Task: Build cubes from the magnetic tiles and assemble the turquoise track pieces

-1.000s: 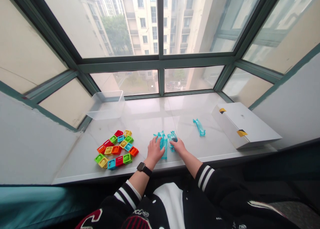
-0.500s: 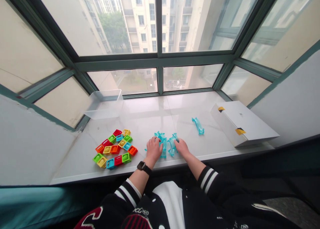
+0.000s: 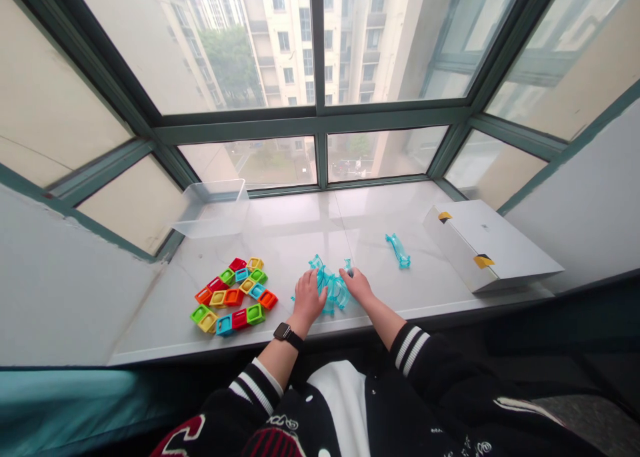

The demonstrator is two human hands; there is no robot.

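Several translucent turquoise plastic pieces (image 3: 341,296) are gathered by the front edge of the white windowsill (image 3: 295,227), one pinched by fingers of the right hand (image 3: 362,288), others covered by the curled left hand (image 3: 307,297), grip unclear. Open room is left behind.

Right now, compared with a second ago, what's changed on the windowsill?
The translucent blue piece at the right hand has moved left, closing the visible gap to the blue pieces under the left hand; whether they've joined is unclear. The left hand, separate blue piece farther right, colourful blocks, clear plastic bin and white box stayed put.
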